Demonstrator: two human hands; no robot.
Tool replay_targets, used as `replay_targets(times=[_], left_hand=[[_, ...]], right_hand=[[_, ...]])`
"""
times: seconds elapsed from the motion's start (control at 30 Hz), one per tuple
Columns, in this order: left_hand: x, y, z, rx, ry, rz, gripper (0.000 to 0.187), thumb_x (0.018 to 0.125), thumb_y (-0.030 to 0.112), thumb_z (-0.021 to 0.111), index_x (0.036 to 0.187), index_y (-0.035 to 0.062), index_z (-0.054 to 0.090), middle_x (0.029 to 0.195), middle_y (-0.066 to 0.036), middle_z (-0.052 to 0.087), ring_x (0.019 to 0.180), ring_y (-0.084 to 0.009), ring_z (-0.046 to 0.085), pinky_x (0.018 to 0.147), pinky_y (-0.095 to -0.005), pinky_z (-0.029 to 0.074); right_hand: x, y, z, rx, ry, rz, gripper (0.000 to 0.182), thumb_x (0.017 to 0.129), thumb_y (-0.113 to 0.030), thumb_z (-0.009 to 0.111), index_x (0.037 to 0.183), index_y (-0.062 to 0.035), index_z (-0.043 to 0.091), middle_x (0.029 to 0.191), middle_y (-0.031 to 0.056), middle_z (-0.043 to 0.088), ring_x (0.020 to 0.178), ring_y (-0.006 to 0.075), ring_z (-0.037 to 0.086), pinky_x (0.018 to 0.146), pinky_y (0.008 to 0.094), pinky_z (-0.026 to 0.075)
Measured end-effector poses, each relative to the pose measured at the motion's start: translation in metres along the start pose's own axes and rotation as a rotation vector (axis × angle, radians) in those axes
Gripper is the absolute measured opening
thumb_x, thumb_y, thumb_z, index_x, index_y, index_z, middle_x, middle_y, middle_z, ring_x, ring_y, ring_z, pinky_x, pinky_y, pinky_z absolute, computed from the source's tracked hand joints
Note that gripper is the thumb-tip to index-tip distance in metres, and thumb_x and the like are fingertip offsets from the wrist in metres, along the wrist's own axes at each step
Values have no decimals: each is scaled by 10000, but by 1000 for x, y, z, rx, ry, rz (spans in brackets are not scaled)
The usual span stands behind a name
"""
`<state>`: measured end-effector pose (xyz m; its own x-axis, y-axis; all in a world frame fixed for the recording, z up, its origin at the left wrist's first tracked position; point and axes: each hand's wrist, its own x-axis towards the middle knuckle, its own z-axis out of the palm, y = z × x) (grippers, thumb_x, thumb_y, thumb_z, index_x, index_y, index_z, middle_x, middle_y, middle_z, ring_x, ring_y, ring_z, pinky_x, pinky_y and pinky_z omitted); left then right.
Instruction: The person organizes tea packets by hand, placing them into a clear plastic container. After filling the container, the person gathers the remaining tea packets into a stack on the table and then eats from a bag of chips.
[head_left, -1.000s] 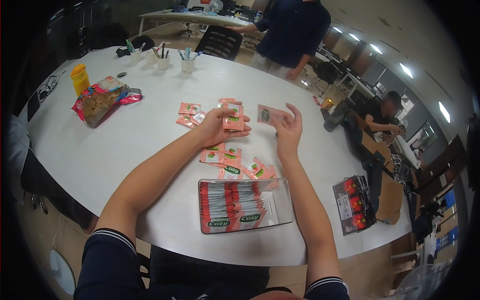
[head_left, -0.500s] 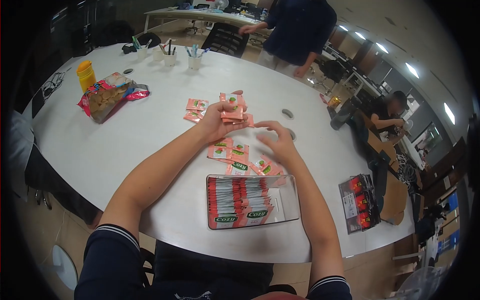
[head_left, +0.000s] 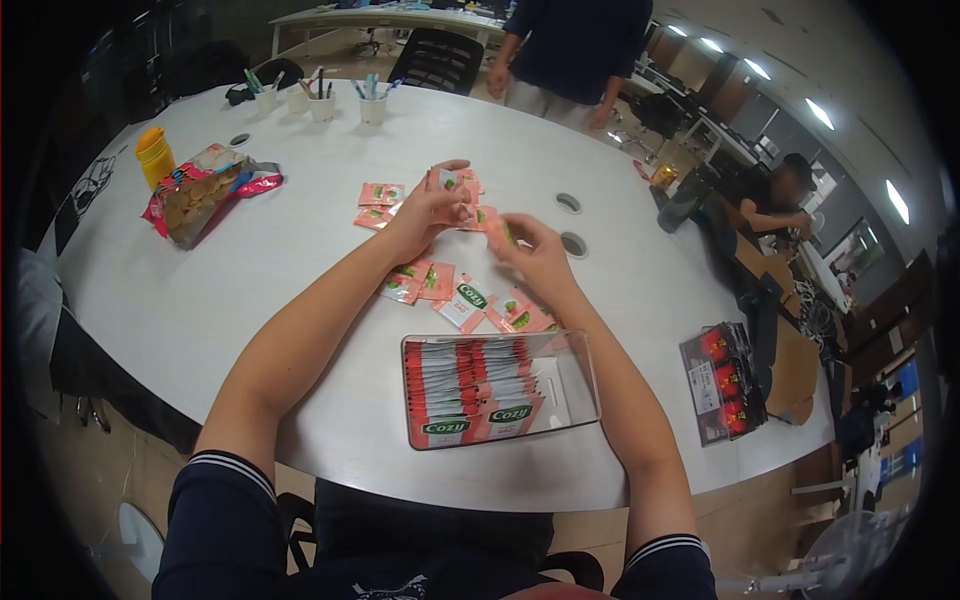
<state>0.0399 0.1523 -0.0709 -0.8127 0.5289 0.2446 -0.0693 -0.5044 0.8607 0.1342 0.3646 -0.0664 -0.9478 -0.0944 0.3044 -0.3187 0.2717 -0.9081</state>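
Pink sachet (head_left: 497, 233) was pinched by fingers and thumb of the right hand (head_left: 537, 257), slightly blurred, near the left hand (head_left: 422, 212). Left hand was clamped on at least 1 more sachet (head_left: 447, 181); couldn't tell exact count. Loose sachets (head_left: 465, 301) lay on the surface (head_left: 320, 170) bodyward of both hands, clear box (head_left: 560, 408) closer still.

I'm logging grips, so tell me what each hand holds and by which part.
The left hand holds one sachet, the exact grip spot hidden; the right hand pinches another sachet by its side nearest that hand, though blurred.
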Motion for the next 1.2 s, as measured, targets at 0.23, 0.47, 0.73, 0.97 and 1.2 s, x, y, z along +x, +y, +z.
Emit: replay_targets(times=[0.23,0.47,0.73,0.97,1.2], left_hand=[[-7,-9,29,242,-134,-18,766,925,284,829,1540,80,419,1277,-88,641,1107,-163,669,964,-333,548],[-13,-3,28,169,-110,-39,695,930,190,803,1515,103,438,1299,-104,653,1147,-192,673,1020,-351,531],[-13,-8,25,31,-53,-101,589,973,197,765,1472,112,465,1233,-77,678,1136,-162,680,984,-361,571],[-6,-13,21,-9,-90,-186,527,987,138,717,1453,97,474,1258,-89,665,1122,-210,700,920,-363,599],[-18,-6,33,127,-94,-155,645,935,-13,681,1517,87,421,1248,-88,638,1110,-214,700,931,-359,607]], right_hand=[[6,-5,4,243,135,147,479,1065,-333,649,1354,45,593,1218,126,704,1096,201,703,905,355,605],[7,-6,4,400,39,144,501,1136,-297,475,1423,109,547,1289,176,672,1166,214,690,988,341,614],[8,10,-12,625,15,261,378,1021,-41,609,1369,105,596,1322,171,662,1192,210,673,1051,328,573],[11,27,-24,295,114,-19,446,951,1,716,1381,23,601,1280,125,683,1093,166,690,988,295,567],[7,27,-15,346,222,143,322,951,-70,764,1246,27,678,1122,117,742,978,139,704,906,281,556]])
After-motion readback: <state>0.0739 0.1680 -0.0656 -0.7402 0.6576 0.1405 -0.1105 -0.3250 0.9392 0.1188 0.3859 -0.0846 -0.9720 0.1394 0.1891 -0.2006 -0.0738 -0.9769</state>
